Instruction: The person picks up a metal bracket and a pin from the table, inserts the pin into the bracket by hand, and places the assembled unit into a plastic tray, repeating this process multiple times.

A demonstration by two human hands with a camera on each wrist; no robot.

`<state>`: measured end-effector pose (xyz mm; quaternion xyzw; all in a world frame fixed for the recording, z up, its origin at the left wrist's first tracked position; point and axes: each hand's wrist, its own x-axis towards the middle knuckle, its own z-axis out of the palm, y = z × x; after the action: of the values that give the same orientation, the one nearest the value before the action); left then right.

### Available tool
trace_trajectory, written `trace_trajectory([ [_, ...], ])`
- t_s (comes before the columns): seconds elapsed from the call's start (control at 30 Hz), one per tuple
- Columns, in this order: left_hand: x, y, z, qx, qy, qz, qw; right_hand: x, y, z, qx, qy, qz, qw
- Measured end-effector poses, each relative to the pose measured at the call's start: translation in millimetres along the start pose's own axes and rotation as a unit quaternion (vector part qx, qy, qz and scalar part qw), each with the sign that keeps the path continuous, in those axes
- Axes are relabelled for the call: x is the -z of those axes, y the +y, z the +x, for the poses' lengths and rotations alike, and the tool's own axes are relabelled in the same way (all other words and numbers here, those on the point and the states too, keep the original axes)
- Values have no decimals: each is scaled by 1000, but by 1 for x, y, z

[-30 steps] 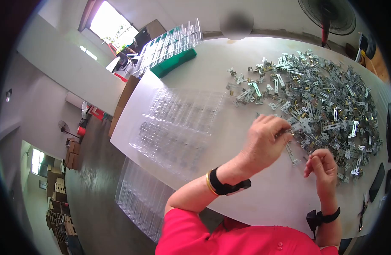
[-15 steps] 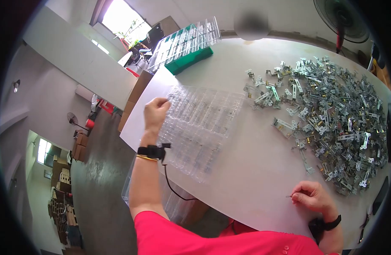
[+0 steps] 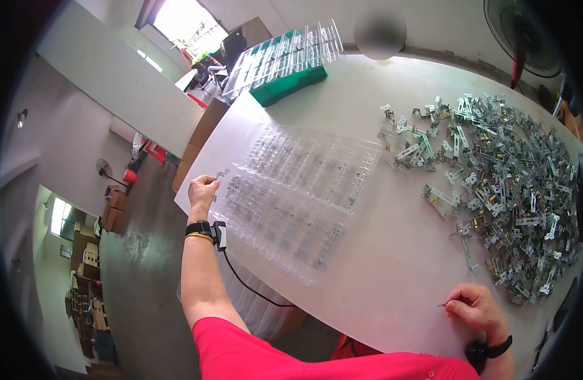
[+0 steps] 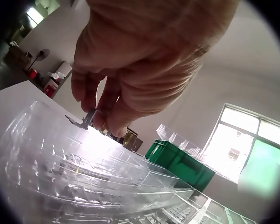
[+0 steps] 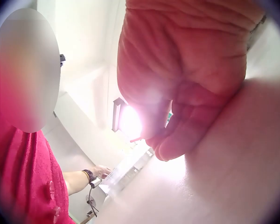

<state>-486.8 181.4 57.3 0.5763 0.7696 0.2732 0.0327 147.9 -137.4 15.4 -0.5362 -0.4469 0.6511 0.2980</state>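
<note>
My left hand (image 3: 205, 192) is at the left edge of the clear plastic compartment trays (image 3: 285, 183). Between its thumb and fingers it pinches a small metal bracket (image 4: 87, 119), with a brassy part showing beside the fingertips in the left wrist view. The bracket hangs over the tray, whose compartments hold small metal pieces. My right hand (image 3: 476, 308) rests low over the near right of the table, its thumb and fingertips pinching a thin, short pin-like piece (image 5: 137, 140). Most of that piece is hidden by the fingers.
A big pile of metal brackets (image 3: 526, 202) covers the table's right side. At the back left, clear trays lie on a green bin (image 3: 291, 87). More clear trays (image 3: 250, 304) stand below the table's near edge. A fan (image 3: 519, 38) stands behind.
The left hand has gone from the pile to the trays' left side, carrying a bracket, then shifted slightly toward me. My right hand has drawn back from the pile toward the near edge.
</note>
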Motion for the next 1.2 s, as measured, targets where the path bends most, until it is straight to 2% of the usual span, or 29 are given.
trace_trajectory([
  [0.63,-24,1,4,-5,-28,122,992,-6,-2,-1,-14,28,-1,1000],
  [0.83,-23,3,4,-13,-13,159,987,-4,2,-1,-7,27,-19,999],
  [0.93,-19,14,0,-35,-7,191,981,-2,0,-1,-4,30,-31,999],
  [0.97,-19,13,5,-47,-9,189,981,-1,-5,0,28,11,-90,995],
  [1.0,-17,22,5,-73,-5,176,982,0,-8,0,54,-4,-149,987],
  [1.03,-16,28,6,-136,22,170,976,1,-6,0,62,-13,-136,989],
  [1.1,-11,64,-1,-212,24,119,970,2,-3,2,81,-30,-119,989],
  [1.17,-9,119,-23,-231,1,34,972,4,-2,1,84,-19,-113,990],
  [1.2,-7,150,-38,-227,-42,9,973,5,-1,1,88,-35,-103,990],
])
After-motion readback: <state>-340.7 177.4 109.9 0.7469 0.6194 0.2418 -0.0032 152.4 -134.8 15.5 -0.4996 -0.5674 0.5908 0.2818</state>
